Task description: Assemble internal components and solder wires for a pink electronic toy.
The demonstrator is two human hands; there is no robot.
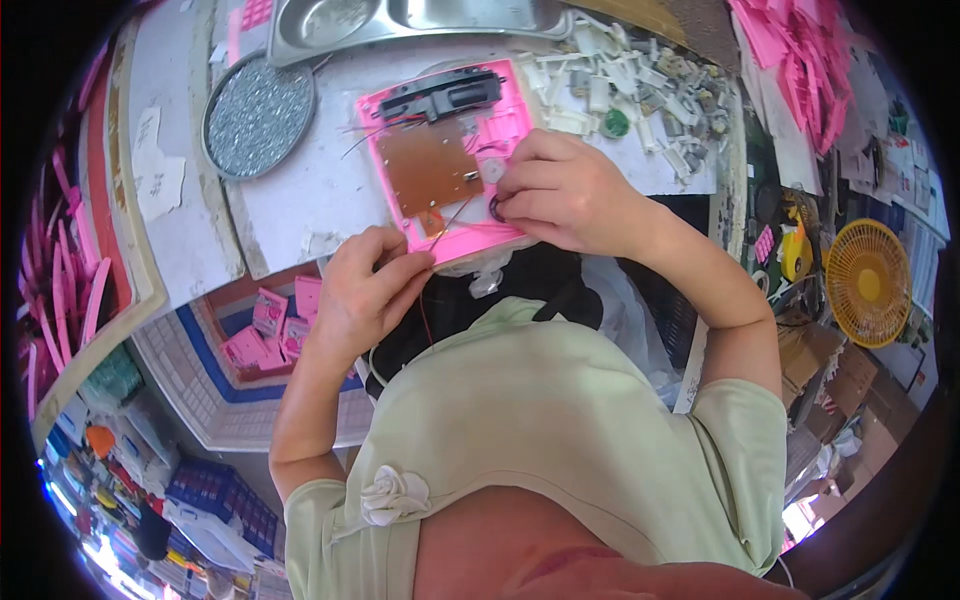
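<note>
Across the far middle of the scene runs the pale counter [340, 190], with a steel tray [430, 36] at its far edge and a loose heap of white parts [645, 85] to the right. The pink housing [466, 242] lies open on the counter's near side, between the two hands. At its right wall is the right hand [572, 195], narrow, fingertips bunched on a small dark round part. Left of the housing sits a round dish [206, 130] of tiny metallic pieces. The left hand [372, 283] is also narrow, thumb and forefinger drawn in at the near left corner; whether they pinch the wall or a thin wire, I cannot tell.

Inside, the brown board [425, 170] fills the middle and the long black part [440, 96] lies along the far wall, so the main pieces look placed. The dark round part [496, 207] is under the fingers and seems unfinished. Loose wires [478, 224] cross the near end, and no cover lies over the housing; tidying and closing appear to remain. Whether anything is fastened down is too small to tell.
</note>
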